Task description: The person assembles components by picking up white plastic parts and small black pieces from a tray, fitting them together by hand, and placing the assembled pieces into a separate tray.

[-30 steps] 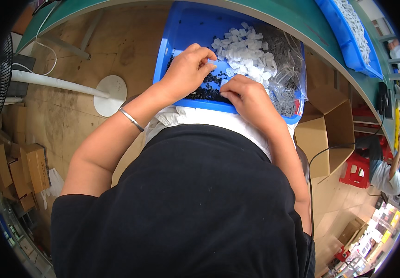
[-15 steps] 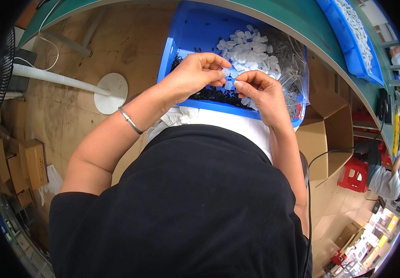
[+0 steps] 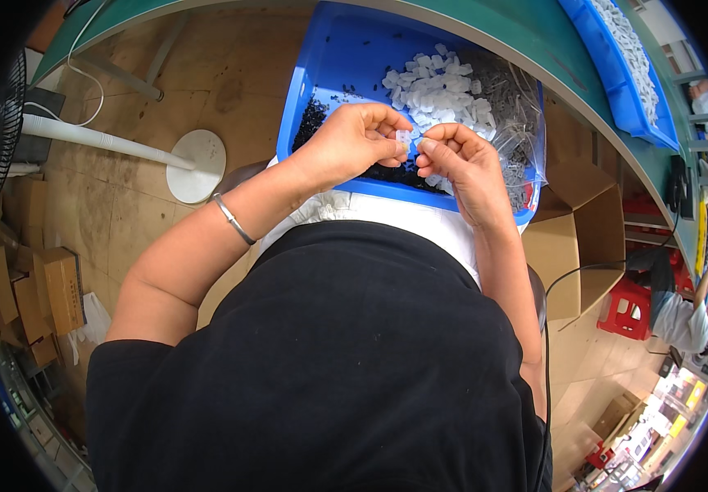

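Note:
Over the blue tray (image 3: 295, 98) on my lap, my left hand (image 3: 354, 141) pinches a small translucent white plastic piece (image 3: 403, 138) between thumb and fingertips. Close to its right, my right hand (image 3: 465, 164) is closed in a pinch; anything between those fingertips is too small to make out. Beyond the hands lies a heap of flat white plastic pieces (image 3: 444, 90). Tiny black parts (image 3: 311, 119) lie along the tray's left side and near edge, partly covered by my hands. Clear plastic bags with greyish contents (image 3: 514, 98) fill the tray's right side.
A green table (image 3: 534, 41) curves past the tray, bearing another blue bin (image 3: 633, 74) of white pieces. An open cardboard box (image 3: 563, 246) stands at right. To the left are a fan's round white base (image 3: 197, 166) and cartons (image 3: 59, 287). Another person (image 3: 686, 324) sits at far right.
My left hand has shifted slightly down and turned, now showing the white piece at its fingertips. The right hand stays almost in place, fingertips a little apart from the piece.

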The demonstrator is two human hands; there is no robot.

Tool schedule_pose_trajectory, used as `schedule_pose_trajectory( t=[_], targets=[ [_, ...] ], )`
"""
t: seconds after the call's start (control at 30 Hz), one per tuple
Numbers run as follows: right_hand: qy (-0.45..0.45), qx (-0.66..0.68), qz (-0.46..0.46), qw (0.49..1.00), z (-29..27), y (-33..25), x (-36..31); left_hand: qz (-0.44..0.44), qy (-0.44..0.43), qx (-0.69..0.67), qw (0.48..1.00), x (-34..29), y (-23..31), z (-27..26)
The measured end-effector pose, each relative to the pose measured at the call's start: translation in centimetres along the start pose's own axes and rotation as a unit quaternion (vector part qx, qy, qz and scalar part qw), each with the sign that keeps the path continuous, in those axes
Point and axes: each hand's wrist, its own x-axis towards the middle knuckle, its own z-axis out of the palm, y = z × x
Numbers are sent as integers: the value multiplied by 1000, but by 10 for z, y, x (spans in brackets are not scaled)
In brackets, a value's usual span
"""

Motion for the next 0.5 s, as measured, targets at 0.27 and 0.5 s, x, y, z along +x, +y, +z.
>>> schedule_pose_trajectory(
  t=[0.27, 0.5],
  targets=[
    [11, 2, -12, 1000, 3, 0, 0, 8, 13, 27, 1000, -2, 0, 3],
    [2, -48, -22, 999, 6, 5, 2, -1, 18, 3, 1000, 0, 0, 2]
  ],
)
